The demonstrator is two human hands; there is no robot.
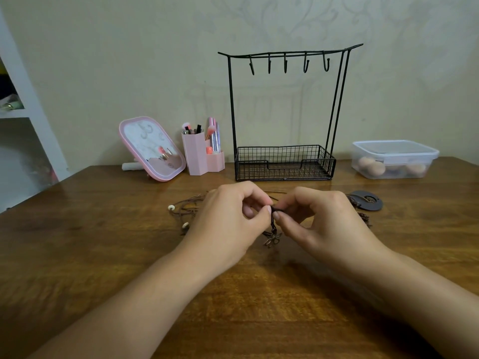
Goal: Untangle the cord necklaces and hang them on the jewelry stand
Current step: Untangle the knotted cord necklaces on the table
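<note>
Head view: your left hand (228, 216) and right hand (318, 218) meet over the wooden table (77, 255), fingers curled in narrow, each pinching the same dark knot of the cord necklaces (272, 221) between thumb & forefinger. A small flower-shaped pendant (272, 239) dangles just below the pinch. More brown cord w/ white beads (171, 208) lies on the table left of your left hand; a dark round pendant (366, 200) w/ cord lies right of your right hand. Behind your hands, toward the wall, the black wire jewelry stand (285, 161) sits upright: 5 hooks (285, 66) on the top bar, nothing hung on them, wire basket at the base w/ nothing seen inside. Left of it, a pink holder (197, 156) w/ makeup brushes & tubes, then a tilted pink mirror (153, 149). Right of the stand, a clear lidded box (394, 159) holding peach egg-shaped sponges. White shelf (23, 112) at far left.
</note>
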